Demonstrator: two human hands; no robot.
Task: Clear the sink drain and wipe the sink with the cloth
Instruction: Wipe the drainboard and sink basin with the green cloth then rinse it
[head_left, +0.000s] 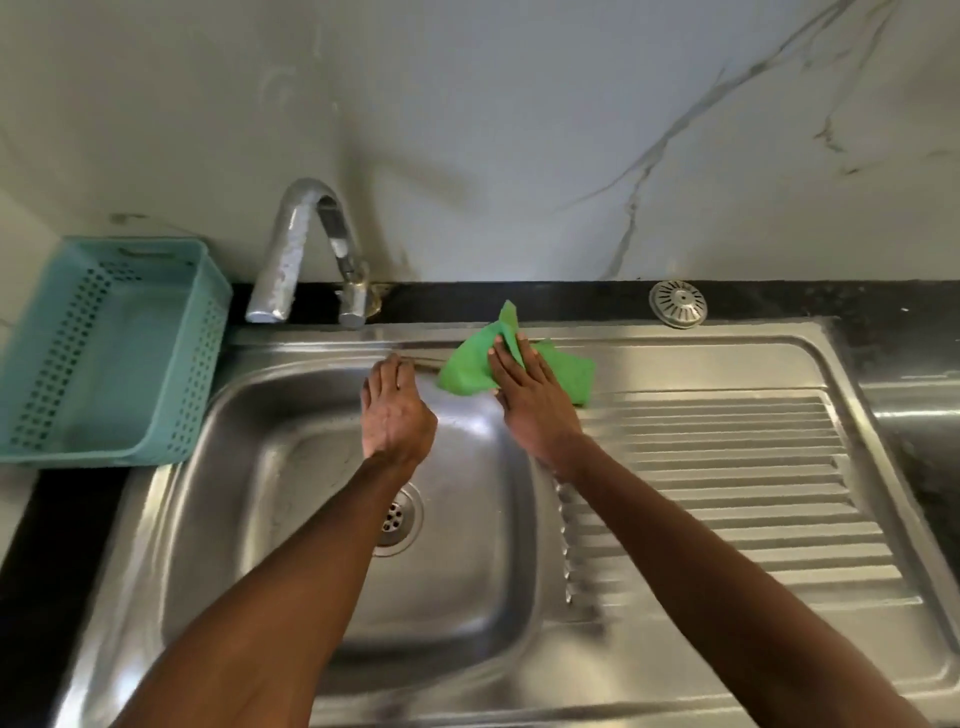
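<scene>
A steel sink (291, 426) fills the lower middle of the head view, with its round drain (399, 519) partly hidden under my left forearm. A green cloth (467, 366) lies crumpled on the sink's back rim, where the basin meets the draining board. My right hand (530, 400) lies flat on the cloth, fingers together, pressing it down. My left hand (397, 410) rests at the basin's back edge beside the cloth, fingers extended, holding nothing. A round metal drain strainer (678, 303) sits on the black counter strip behind the draining board.
A chrome tap (306, 249) arches over the basin's back left. A teal plastic basket (104, 353) stands on the counter left of the sink. The ribbed draining board (727, 483) stretches to the right. A marble wall (519, 130) rises behind.
</scene>
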